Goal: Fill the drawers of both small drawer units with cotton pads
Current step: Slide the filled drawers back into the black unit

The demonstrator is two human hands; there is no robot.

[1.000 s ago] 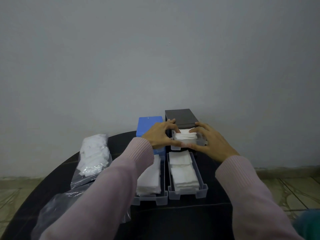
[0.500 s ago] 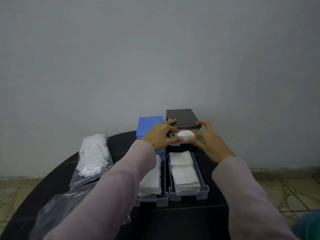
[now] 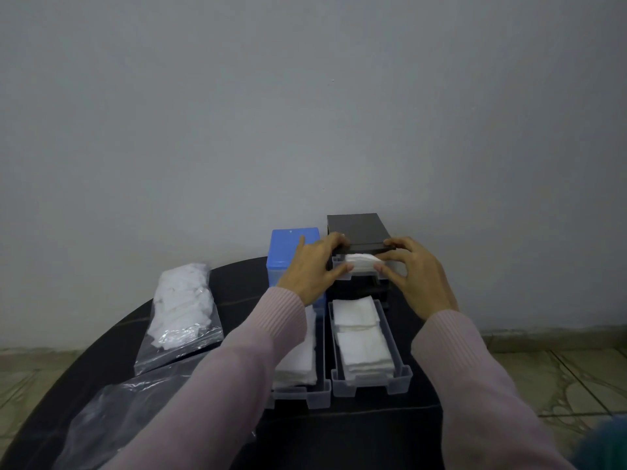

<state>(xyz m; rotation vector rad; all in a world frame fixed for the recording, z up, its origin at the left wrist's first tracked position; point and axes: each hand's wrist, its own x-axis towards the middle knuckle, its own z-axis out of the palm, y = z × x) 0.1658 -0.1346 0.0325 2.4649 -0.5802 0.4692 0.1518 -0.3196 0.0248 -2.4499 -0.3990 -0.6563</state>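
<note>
Both hands, left hand (image 3: 314,268) & right hand (image 3: 412,274), are gripping the top drawer (image 3: 359,271) w/ fingers curled round it; bulging cotton pads (image 3: 360,261) are probably snagging under the black unit (image 3: 354,228).

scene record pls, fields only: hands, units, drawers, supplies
left hand: grips top drawer
right hand: grips same drawer
black unit: top drawer nearly in, pads showing
blue unit: left of black unit
loose drawers: two on table, both holding pads
bag: pads inside, table's left
</note>
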